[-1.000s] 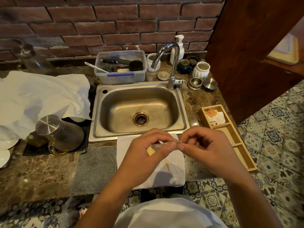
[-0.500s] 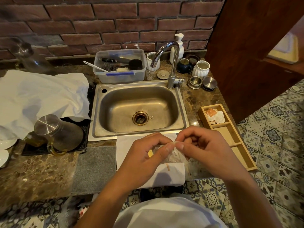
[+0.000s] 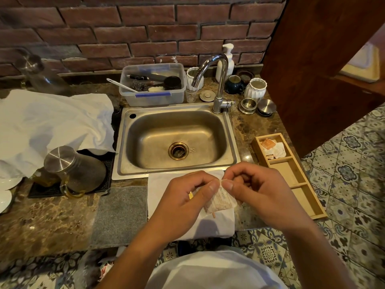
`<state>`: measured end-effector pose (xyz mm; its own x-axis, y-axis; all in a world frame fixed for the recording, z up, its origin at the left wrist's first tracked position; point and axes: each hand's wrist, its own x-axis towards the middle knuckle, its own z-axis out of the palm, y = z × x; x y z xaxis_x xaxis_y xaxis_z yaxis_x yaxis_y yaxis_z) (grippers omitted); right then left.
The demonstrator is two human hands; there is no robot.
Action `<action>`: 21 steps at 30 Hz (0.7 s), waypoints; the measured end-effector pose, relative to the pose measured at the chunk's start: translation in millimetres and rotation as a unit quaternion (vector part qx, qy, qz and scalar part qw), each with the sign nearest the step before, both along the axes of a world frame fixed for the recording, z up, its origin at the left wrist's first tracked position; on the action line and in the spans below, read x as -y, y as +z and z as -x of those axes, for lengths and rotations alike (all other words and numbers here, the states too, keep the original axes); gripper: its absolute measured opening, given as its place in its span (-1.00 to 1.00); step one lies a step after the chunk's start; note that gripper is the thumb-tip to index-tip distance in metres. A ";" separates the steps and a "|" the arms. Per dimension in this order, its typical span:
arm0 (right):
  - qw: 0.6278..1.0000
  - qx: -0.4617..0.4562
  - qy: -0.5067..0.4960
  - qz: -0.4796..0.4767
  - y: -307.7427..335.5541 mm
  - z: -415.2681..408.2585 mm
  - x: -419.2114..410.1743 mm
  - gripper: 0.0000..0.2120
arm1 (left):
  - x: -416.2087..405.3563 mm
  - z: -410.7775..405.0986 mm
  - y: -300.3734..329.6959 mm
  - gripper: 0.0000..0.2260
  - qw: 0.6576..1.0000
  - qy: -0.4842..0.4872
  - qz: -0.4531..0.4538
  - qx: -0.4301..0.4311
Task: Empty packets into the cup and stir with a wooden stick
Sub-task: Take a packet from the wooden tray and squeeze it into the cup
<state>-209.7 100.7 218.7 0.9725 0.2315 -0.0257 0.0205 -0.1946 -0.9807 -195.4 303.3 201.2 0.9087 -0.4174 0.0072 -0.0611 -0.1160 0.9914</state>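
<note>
Packet point(image 3: 221, 200) held above white cloth point(image 3: 158, 190) at counter edge, in front of steel sink point(image 3: 177, 140). Left hand point(image 3: 183, 203) and right hand point(image 3: 258, 192) both pinch its top edge, thumbs nearly touching. Translucent, crinkled, printed code; wooden stick point(image 3: 213, 214) tip shows below

light: dim, warm indoor tone
glare: bright highlights on the faucet point(image 3: 216, 65) and sink rim point(image 3: 177, 106)
shadows: soft, beneath the hands on the white cloth point(image 3: 210, 228)
distortion: wide-angle bending at the edges
blur: soft far-left corner
</note>
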 end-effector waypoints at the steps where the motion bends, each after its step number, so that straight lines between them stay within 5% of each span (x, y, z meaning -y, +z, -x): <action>1: 1.000 0.004 -0.001 0.006 -0.6 0.5 0.2 -0.97 | 0.1 -0.2 -0.4 -0.78 1.000 0.000 -0.001 0.001; 21: 0.987 0.124 -0.045 0.097 -0.8 6.5 -8.7 -0.90 | 7.3 1.2 -1.9 -0.84 0.995 0.042 0.067 -0.055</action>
